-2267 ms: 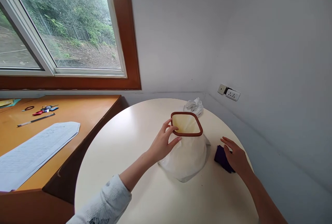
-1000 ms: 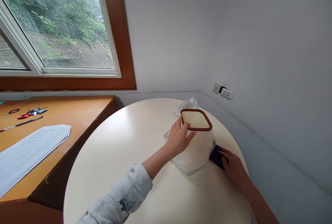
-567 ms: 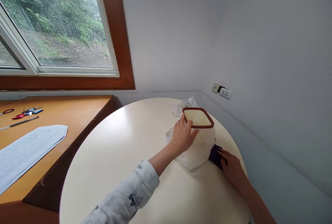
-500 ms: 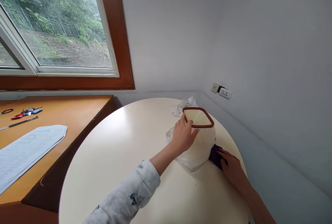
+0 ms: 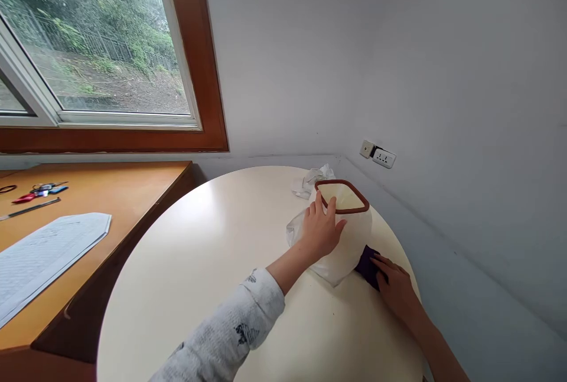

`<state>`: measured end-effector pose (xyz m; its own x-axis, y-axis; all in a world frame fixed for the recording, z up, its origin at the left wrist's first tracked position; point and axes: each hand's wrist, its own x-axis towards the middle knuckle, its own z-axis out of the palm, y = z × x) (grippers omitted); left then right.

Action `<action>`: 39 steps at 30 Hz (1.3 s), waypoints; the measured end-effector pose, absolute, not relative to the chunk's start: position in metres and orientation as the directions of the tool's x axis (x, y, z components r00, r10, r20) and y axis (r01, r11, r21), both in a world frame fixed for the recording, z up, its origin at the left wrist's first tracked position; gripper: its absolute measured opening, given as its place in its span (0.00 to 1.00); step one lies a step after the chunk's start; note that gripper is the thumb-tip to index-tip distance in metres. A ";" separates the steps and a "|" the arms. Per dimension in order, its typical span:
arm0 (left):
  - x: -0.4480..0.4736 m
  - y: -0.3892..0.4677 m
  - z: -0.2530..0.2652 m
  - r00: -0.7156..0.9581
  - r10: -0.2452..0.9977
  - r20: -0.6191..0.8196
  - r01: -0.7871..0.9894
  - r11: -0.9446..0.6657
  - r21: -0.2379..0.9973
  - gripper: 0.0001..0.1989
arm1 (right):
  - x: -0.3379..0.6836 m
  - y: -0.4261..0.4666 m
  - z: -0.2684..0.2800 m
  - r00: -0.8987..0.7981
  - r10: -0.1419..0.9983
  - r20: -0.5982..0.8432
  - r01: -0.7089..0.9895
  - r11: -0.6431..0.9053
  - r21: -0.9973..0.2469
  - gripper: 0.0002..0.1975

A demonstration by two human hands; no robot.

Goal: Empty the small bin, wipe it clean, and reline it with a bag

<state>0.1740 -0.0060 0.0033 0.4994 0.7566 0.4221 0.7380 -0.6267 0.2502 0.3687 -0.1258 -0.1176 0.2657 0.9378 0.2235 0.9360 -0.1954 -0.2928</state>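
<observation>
Cloth [image 5: 367, 265], dark purple, lies on the round table [image 5: 177, 276] just right of the bin [image 5: 352, 240]; touching or not, I can't tell. Long axis part hidden under the nearer right hand [image 5: 396, 284]: fingers loosely bent over its right side, pinch not visible. Left hand [image 5: 319, 229] curves over the bin's near-left rim [image 5: 352, 211], thumb outside; hold unclear to me.

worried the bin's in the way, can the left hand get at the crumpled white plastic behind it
Probably yes: the left hand is at the left of the bin, and the crumpled white plastic lies just beyond, its left part showing unblocked.
</observation>
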 end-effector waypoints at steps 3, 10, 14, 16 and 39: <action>0.176 -0.006 0.005 0.507 0.754 0.418 0.740 -0.629 0.239 0.29 | 0.367 -0.127 -0.118 0.271 0.934 0.233 0.939 -0.203 -0.277 0.23; 0.182 -0.005 0.004 0.510 0.755 0.412 0.749 -0.626 0.218 0.30 | 0.364 -0.131 -0.121 0.274 0.926 0.260 0.943 -0.206 -0.262 0.23; 0.184 -0.005 0.004 0.508 0.750 0.425 0.747 -0.629 0.217 0.31 | 0.360 -0.135 -0.118 0.291 0.922 0.255 0.938 -0.221 -0.268 0.22; 0.185 -0.004 0.003 0.507 0.744 0.435 0.743 -0.633 0.218 0.32 | 0.357 -0.138 -0.116 0.305 0.918 0.256 0.932 -0.232 -0.277 0.22; 0.192 0.002 0.001 0.495 0.737 0.460 0.759 -0.624 0.185 0.39 | 0.341 -0.170 -0.110 0.399 0.889 0.222 0.895 -0.326 -0.304 0.23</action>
<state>0.1916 0.0021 0.0006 0.4945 0.7374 0.4600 0.7589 -0.6243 0.1850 0.3414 -0.1698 -0.1102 0.3994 0.8894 0.2223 0.8951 -0.3259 -0.3043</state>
